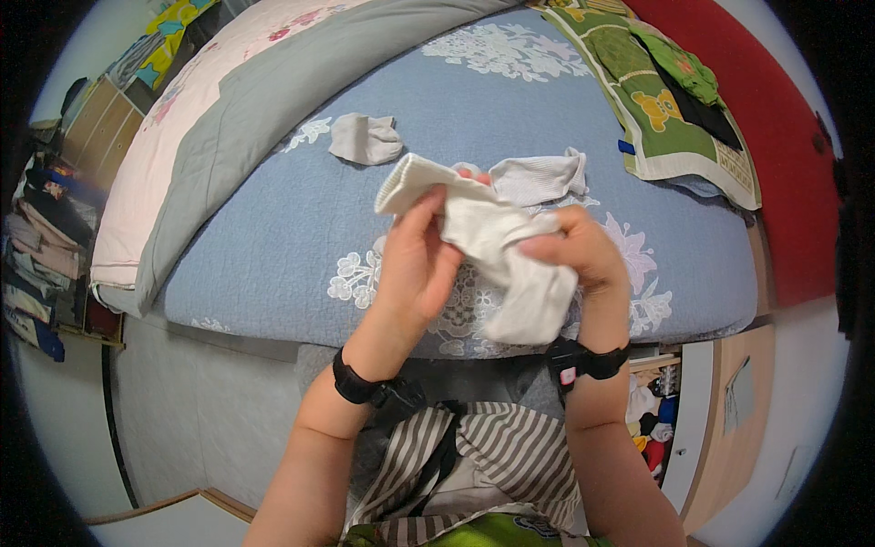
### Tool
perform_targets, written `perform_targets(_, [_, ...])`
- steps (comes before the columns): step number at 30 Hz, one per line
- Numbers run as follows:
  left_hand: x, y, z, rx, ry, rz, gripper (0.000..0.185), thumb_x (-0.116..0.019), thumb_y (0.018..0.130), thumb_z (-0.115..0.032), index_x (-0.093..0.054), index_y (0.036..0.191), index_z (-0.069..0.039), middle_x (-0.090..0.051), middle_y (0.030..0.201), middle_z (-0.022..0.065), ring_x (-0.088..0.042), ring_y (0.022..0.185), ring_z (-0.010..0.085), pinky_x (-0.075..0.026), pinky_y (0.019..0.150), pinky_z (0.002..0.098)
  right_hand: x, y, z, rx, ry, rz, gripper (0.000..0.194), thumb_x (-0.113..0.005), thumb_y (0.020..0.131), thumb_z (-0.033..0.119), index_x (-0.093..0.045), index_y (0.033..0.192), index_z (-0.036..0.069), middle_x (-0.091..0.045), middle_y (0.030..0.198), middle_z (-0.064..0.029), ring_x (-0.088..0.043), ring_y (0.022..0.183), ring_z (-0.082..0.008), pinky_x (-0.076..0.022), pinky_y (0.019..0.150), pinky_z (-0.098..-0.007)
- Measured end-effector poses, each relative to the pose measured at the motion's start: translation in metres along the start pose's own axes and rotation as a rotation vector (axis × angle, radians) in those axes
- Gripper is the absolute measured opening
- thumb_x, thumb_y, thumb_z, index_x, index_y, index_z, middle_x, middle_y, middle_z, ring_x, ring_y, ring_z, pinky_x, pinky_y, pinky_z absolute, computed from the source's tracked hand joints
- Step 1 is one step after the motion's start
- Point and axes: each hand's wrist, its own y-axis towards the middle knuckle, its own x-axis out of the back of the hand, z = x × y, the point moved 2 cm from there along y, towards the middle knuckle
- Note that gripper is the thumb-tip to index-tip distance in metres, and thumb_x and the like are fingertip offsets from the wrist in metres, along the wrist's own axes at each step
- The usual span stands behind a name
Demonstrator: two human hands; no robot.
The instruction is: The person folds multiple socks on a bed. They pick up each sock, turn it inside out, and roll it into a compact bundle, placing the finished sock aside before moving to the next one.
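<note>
Both of my hands hold white socks above the blue bedspread [273, 225]. My left hand [420, 253] grips the ribbed cuff end of a white sock [478, 219], thumb on top and fingertips behind it. My right hand [584, 246] pinches the fabric at the other side, where the cloth is folded and a foot part hangs down; whether this is one sock or two laid together I cannot tell. A folded pale sock [366, 139] lies on the bed beyond my left hand. Another white ribbed sock [539, 178] lies just beyond my right hand.
A pink and grey quilt [225, 150] covers the bed's left side. A green bear-patterned blanket [649, 102] with clothes on it lies at the right, by a red headboard [765, 137]. An open drawer [653, 424] with clothing stands at lower right. Stacked clothes [48, 239] are at far left.
</note>
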Motion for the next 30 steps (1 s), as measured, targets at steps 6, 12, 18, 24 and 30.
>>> perform_targets(6, [0.003,-0.013,0.02,0.31,0.595,0.116,0.045,-0.066,0.084,-0.015,-0.051,0.124,-0.003,-0.057,0.118,0.0076,-0.054,0.109,0.0156,-0.042,0.093,0.0299,0.049,-0.025,0.006,-0.036,0.09,-0.204,0.023,-0.071,0.071,0.012,-0.069,0.088,-0.004,-0.068,0.081,-0.006,-0.062,0.068,-0.0112,-0.0493,0.061,-0.0243])
perform_targets(12, [0.023,0.009,-0.005,-0.257,1.621,0.204,0.046,-0.068,0.075,-0.023,-0.058,0.11,0.006,-0.052,0.125,0.0228,-0.047,0.118,0.0341,-0.038,0.099,0.0395,0.055,-0.003,-0.017,-0.156,-0.265,-0.201,0.022,-0.071,0.073,0.02,-0.07,0.079,-0.001,-0.064,0.069,-0.0008,-0.053,0.06,-0.0069,-0.042,0.053,-0.0239])
perform_targets(18, [0.032,0.015,-0.021,-0.495,1.908,0.152,0.029,-0.068,0.072,-0.016,-0.062,0.086,0.008,-0.053,0.121,0.0237,-0.044,0.118,0.0387,-0.038,0.097,0.043,0.055,0.005,-0.019,0.1,-0.566,-0.271,0.024,-0.07,0.074,0.02,-0.068,0.084,-0.002,-0.059,0.069,0.0008,-0.049,0.063,-0.0063,-0.0408,0.058,-0.0227])
perform_targets(24, [0.01,0.011,-0.025,-0.863,1.987,-0.004,0.037,-0.071,0.071,-0.007,-0.054,0.103,0.001,-0.052,0.124,0.0206,-0.051,0.11,0.0376,-0.042,0.093,0.0412,0.064,-0.028,0.014,0.078,-0.521,-0.437,0.023,-0.068,0.074,0.012,-0.066,0.094,0.0,-0.061,0.085,-0.0002,-0.052,0.074,-0.0062,-0.0415,0.063,-0.0218])
perform_targets(30, [-0.028,-0.014,0.001,-0.439,1.195,0.536,0.064,-0.069,0.078,-0.01,-0.041,0.135,-0.005,-0.048,0.132,0.0145,-0.049,0.119,0.0264,-0.039,0.099,0.0358,0.01,-0.019,0.024,0.33,-0.221,0.017,0.026,-0.061,0.077,-0.002,-0.063,0.102,-0.001,-0.061,0.098,-0.0021,-0.058,0.085,-0.0094,-0.0473,0.073,-0.023])
